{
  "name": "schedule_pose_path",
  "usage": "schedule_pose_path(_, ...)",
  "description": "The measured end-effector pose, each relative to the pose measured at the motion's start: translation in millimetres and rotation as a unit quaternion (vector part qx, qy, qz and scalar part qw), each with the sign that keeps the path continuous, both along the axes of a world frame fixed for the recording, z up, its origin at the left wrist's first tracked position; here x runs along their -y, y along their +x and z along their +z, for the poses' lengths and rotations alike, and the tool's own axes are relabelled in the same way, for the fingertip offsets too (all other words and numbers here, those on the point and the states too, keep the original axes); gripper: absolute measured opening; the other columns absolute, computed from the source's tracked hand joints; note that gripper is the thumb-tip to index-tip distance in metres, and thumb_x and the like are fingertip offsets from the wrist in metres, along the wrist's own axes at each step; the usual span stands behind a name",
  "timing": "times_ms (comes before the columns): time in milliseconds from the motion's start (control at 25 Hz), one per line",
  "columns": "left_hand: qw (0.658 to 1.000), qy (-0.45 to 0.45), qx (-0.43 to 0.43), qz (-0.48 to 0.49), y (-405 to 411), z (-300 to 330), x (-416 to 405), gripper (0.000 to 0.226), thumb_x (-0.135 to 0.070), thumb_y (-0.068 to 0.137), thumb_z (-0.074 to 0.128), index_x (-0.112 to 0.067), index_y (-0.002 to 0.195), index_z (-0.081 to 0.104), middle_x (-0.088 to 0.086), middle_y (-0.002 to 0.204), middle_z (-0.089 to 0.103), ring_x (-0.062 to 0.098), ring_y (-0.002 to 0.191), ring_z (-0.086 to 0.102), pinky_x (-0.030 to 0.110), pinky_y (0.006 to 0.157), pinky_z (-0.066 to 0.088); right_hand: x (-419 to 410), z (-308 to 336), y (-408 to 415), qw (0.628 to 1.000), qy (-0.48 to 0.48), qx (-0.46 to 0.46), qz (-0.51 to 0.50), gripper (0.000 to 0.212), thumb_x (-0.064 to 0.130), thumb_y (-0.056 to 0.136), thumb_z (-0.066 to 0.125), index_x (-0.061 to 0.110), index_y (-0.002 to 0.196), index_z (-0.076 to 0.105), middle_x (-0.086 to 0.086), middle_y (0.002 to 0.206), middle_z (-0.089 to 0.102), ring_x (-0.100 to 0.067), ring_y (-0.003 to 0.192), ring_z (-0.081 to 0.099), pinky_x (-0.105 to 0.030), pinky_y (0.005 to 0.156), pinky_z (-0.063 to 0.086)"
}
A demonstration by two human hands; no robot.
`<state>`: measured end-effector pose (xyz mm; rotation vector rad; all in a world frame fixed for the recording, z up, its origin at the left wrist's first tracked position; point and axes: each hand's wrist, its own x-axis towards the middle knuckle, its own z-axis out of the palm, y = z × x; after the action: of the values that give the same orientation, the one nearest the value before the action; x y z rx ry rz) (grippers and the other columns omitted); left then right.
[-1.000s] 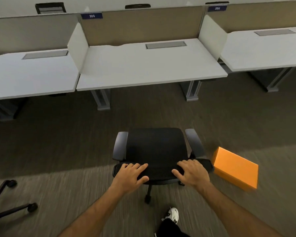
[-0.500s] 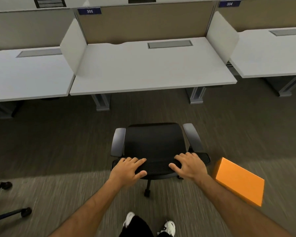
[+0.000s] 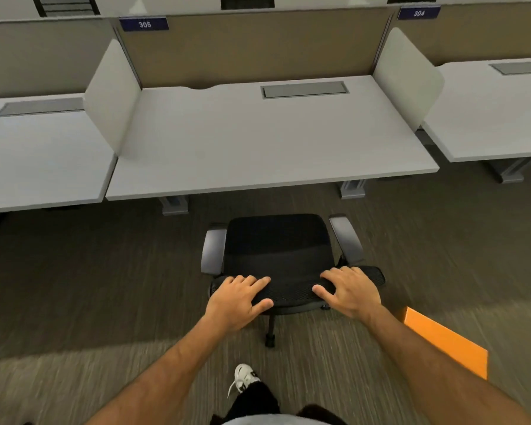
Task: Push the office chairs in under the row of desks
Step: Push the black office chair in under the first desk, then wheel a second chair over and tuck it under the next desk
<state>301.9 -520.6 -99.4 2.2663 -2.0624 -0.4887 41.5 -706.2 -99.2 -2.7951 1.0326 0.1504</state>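
A black office chair (image 3: 278, 246) with grey armrests stands on the carpet in front of the white middle desk (image 3: 267, 142) labelled 305. Its seat front lies a short way short of the desk's front edge. My left hand (image 3: 238, 294) grips the left part of the mesh backrest top, and my right hand (image 3: 348, 289) grips the right part. Both thumbs wrap the near side of the backrest. The chair's base is mostly hidden; one caster (image 3: 269, 340) shows below the backrest.
White desks flank the middle one at left (image 3: 40, 161) and right (image 3: 497, 118), split by side panels. Grey desk legs (image 3: 353, 188) stand under the middle desk. An orange box (image 3: 445, 342) lies on the carpet by my right forearm. My shoe (image 3: 244, 375) is below the chair.
The chair has rolled forward toward the middle desk with both hands staying on its backrest. The orange box and the other chair's base at far left have slid back and out of view.
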Motion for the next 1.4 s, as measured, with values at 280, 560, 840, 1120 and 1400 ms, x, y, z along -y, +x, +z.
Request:
schedule_pose_path(280, 1.000, 0.003, -0.010, 0.005, 53.5, 0.6, 64.5, 0.080, -0.081, 0.095, 0.002, -0.036, 0.157, 0.024, -0.004, 0.142, 0.055, 0.018, 0.128, 0.052, 0.042, 0.110, 0.039, 65.3, 1.0, 53.1, 1.000, 0.005, -0.005, -0.004, 0.078, 0.081, 0.092, 0.015, 0.031, 0.127, 0.063, 0.012, 0.116, 0.069, -0.012, 0.107, 0.060, -0.036, 0.099, 0.041)
schedule_pose_path(560, 1.000, 0.013, -0.007, 0.010, 84.2, 2.1, 119.8, 0.076, -0.077, 0.098, 0.006, -0.035, 0.159, 0.024, -0.006, 0.143, 0.054, 0.018, 0.127, 0.051, 0.041, 0.109, 0.038, 123.4, 6.9, 88.5, 1.000, 0.013, -0.008, 0.005, 0.072, 0.081, 0.093, 0.019, 0.032, 0.118, 0.065, 0.012, 0.110, 0.070, -0.014, 0.103, 0.061, -0.037, 0.094, 0.043)
schedule_pose_path(840, 0.999, 0.030, -0.009, 0.031, 104.5, 1.2, 164.4, 0.078, -0.079, 0.097, 0.005, -0.036, 0.159, 0.023, -0.006, 0.147, 0.052, 0.017, 0.131, 0.049, 0.041, 0.113, 0.036, 173.6, 9.3, 113.4, 1.000, 0.012, -0.001, 0.020, 0.075, 0.080, 0.093, 0.019, 0.029, 0.119, 0.067, 0.010, 0.109, 0.071, -0.014, 0.100, 0.063, -0.039, 0.093, 0.046)
schedule_pose_path(1120, 0.993, 0.039, -0.049, 0.101, 109.9, 15.2, 178.9, 0.072, -0.074, 0.098, 0.016, -0.036, 0.160, 0.023, -0.004, 0.157, 0.043, 0.017, 0.145, 0.035, 0.041, 0.123, 0.020, 204.4, 24.0, 152.7, 0.992, 0.122, 0.020, 0.036, 0.071, 0.082, 0.087, 0.028, 0.024, 0.104, 0.066, 0.006, 0.096, 0.069, -0.016, 0.089, 0.065, -0.041, 0.086, 0.054)
schedule_pose_path(1400, 0.943, -0.093, -0.023, 0.318, 127.8, 57.9, 112.4, 0.076, -0.071, 0.100, 0.018, -0.025, 0.161, 0.025, -0.003, 0.164, 0.033, 0.011, 0.154, 0.018, 0.036, 0.127, 0.004, 158.8, 59.8, 275.5, 0.948, 0.164, 0.088, 0.258, 0.076, 0.076, 0.093, 0.034, 0.026, 0.149, 0.049, 0.003, 0.152, 0.052, -0.017, 0.147, 0.037, -0.035, 0.117, 0.028)
